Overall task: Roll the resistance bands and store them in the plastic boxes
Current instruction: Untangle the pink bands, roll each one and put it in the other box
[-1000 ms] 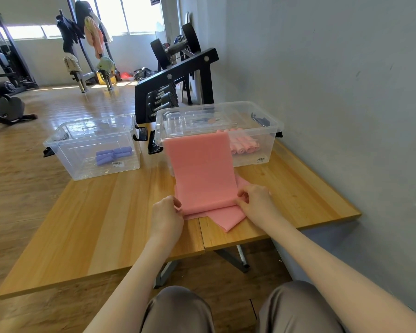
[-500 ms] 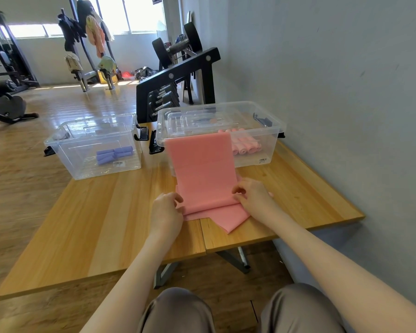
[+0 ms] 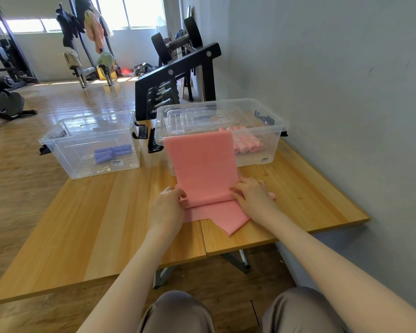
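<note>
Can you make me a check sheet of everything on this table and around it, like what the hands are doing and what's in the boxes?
Surface: wooden table, two boards joined, set against a grey wall.
Job's things: pink band draped from the right box down to the table; pink rolls inside that box; purple rolls in the left box.
Clutter: nothing seen.
Hands: left hand and right hand pinch the band's rolled-up fold at its two sides.
Cables: nothing seen.
Surroundings: dumbbell rack behind the boxes, gym machines across the wooden floor, bright windows.
</note>
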